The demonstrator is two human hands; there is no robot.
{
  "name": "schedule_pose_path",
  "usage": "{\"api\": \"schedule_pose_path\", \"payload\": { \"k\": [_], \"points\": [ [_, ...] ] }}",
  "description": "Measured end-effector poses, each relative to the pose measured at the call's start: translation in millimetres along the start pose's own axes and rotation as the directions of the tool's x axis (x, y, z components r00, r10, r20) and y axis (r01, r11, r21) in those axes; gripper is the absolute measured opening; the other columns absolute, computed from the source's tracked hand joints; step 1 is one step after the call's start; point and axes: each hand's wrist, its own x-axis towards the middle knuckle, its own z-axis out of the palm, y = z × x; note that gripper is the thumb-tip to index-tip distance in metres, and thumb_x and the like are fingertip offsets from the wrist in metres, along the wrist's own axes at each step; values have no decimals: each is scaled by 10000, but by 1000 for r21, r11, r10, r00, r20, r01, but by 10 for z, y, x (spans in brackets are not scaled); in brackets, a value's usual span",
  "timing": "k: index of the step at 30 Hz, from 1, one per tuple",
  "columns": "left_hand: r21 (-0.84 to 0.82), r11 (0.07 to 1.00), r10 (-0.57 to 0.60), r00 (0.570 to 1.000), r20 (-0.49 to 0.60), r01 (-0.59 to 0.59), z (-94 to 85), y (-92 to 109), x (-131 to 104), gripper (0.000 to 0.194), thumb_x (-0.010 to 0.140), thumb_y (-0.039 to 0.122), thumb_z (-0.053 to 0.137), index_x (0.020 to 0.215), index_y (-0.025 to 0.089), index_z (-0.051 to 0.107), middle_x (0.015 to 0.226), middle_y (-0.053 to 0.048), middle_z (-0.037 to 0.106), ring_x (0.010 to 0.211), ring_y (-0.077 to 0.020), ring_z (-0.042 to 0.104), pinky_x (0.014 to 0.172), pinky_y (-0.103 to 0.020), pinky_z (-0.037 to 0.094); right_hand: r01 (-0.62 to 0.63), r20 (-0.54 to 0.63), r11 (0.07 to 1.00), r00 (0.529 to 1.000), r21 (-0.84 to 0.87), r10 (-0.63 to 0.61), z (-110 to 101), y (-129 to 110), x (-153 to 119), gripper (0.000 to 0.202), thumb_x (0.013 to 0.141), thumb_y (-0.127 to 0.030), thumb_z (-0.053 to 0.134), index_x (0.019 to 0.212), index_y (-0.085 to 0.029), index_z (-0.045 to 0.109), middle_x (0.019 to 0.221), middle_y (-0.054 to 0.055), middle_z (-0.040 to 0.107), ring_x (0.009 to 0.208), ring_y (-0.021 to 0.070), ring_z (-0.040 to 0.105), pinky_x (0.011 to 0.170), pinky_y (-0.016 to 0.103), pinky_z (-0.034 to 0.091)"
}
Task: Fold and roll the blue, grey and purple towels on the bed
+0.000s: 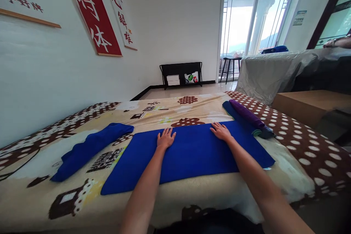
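Note:
A blue cloth [194, 150], folded into a long flat rectangle, lies across the patterned blanket [170, 201] in front of me. My left hand [166, 138] rests palm down near its far edge, left of the middle, fingers spread. Palm down too, my right hand [221, 131] lies by the same edge farther right, its fingers apart. Neither hand grips anything. To the left is a second blue cloth [93, 150], crumpled into a long strip. Rolled or folded purple and dark blue-green cloths [248, 117] lie against the right end of the flat cloth.
A cardboard box [309, 106] and a table under plastic sheeting [263, 73] stand at the right, with a blue bundle [275, 49] on top. Another person's hand [338, 42] shows at the far right edge. A black rack [181, 75] stands by the back wall.

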Motion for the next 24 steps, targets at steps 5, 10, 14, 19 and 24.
{"api": "schedule_pose_path", "payload": {
  "k": [5,10,14,19,24],
  "points": [
    [26,990,-140,990,-28,141,-118,-642,-44,657,985,568,189,1558,275,321,1657,-50,229,1540,-243,177,1221,-576,139,-182,-16,983,983,-40,181,-169,780,-168,649,1026,-517,194,1576,-189,301,1638,79,228,1535,205,159,1240,446,134],
    [36,969,-241,969,-51,243,-210,-991,-126,687,974,593,181,1556,263,335,1653,-73,238,1534,-295,190,1205,-613,166,-246,-21,968,969,-52,245,-236,1105,-235,675,1028,-518,205,1566,-126,314,1630,124,243,1532,220,171,1239,402,165],
    [48,954,-292,954,-65,295,-267,-970,-175,676,987,531,155,1556,215,338,1648,-119,241,1533,-325,182,1184,-657,173,-262,-42,963,965,-57,260,-286,999,-210,713,1007,-598,314,1544,-129,343,1605,164,291,1516,270,212,1237,505,119],
    [54,986,-158,987,-26,159,-217,-316,-192,645,992,477,231,1550,174,344,1637,-142,259,1535,-310,182,1206,-633,126,-122,-64,992,991,-43,119,-209,140,-179,627,1012,-532,395,1498,-137,412,1573,160,356,1486,279,286,1223,538,149],
    [19,983,181,983,16,-182,63,760,-411,582,1001,365,274,1553,196,346,1638,-83,278,1528,-230,225,1237,-460,190,244,-44,970,969,3,-244,141,-1177,-334,542,1018,-339,338,1520,-151,415,1594,110,330,1502,208,268,1232,376,204]
  ]
}}
